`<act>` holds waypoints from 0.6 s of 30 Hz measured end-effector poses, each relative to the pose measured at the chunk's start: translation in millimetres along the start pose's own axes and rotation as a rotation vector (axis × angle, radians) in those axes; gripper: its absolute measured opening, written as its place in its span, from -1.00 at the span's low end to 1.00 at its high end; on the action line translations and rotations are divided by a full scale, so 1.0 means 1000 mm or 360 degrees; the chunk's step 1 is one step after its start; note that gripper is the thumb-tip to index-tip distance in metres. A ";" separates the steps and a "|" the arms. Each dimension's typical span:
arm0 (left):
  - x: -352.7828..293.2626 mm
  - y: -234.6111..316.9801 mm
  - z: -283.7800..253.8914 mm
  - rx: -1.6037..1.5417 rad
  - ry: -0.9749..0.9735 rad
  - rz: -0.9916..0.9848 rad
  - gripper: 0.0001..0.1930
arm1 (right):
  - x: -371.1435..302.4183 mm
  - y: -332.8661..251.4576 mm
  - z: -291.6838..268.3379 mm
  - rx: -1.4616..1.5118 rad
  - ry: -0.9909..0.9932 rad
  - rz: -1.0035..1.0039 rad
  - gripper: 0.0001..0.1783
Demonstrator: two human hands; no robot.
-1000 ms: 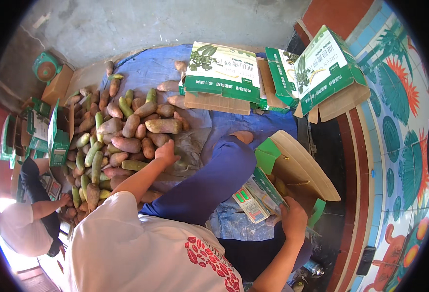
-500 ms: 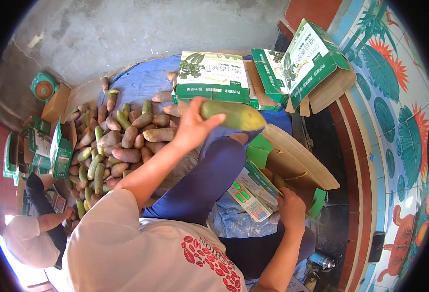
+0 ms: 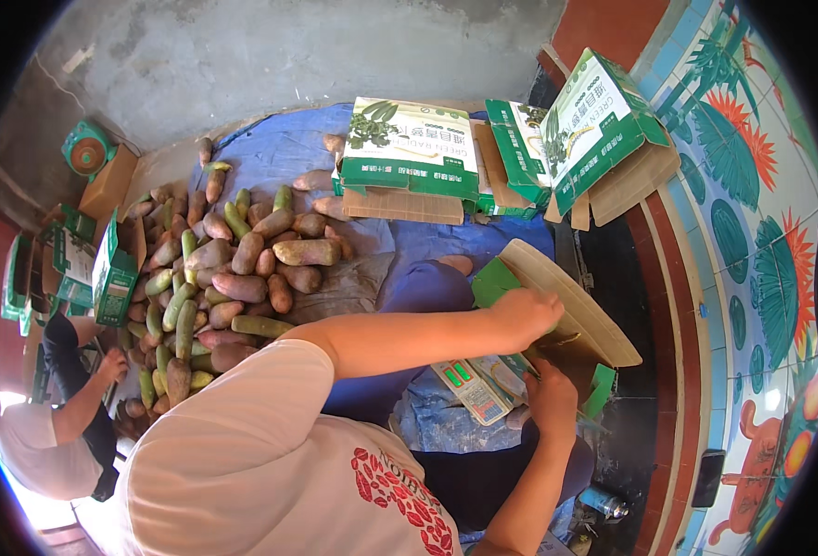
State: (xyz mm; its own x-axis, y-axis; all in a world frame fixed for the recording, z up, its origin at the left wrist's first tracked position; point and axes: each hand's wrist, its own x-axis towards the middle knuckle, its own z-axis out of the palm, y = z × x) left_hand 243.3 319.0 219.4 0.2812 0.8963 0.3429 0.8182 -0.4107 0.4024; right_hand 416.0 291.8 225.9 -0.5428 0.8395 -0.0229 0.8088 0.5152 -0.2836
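Note:
An open cardboard carton [image 3: 571, 278], green outside and brown inside, stands on the right between my knees. My left hand [image 3: 527, 317] is over its opening, fingers closed round a green radish that is almost wholly hidden behind the hand and in the carton. My right hand [image 3: 551, 397] grips the carton's near edge, thumb on the inside. A digital scale [image 3: 474, 391] with a green-lit display lies beside the carton, partly covered by the carton's printed side.
A heap of green and reddish-brown radishes [image 3: 233, 269] covers the floor at left. Printed cartons [image 3: 409, 148] stand on the blue sheet [image 3: 279, 139] at the back. Another person [image 3: 57, 435] sits at far left. A phone [image 3: 709, 477] lies at the right and a bottle [image 3: 603, 502] near my knee.
My left hand has moved right and down, taking the large green radish from in front of the printed carton to the open carton. My right hand stays at the carton's edge.

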 end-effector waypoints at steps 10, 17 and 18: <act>-0.011 -0.009 -0.024 -0.0182 0.0132 -0.0015 -0.71 | 0.003 -0.005 -0.004 0.0058 -0.0048 0.0008 -0.78; -0.078 -0.107 -0.075 0.0054 0.0605 -0.0609 -0.69 | 0.001 -0.005 -0.003 0.0086 -0.0027 0.0038 -0.78; -0.094 -0.121 -0.078 0.0147 0.0543 -0.0711 -0.68 | 0.001 -0.005 -0.004 0.0091 -0.0029 0.0065 -0.78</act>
State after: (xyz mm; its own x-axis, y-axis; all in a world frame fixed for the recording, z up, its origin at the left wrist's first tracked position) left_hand 78.6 271.1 204.9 -0.2677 0.8684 0.4173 0.8652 0.0260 0.5008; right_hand 412.5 290.5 231.3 -0.5142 0.8560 -0.0529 0.8163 0.4695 -0.3365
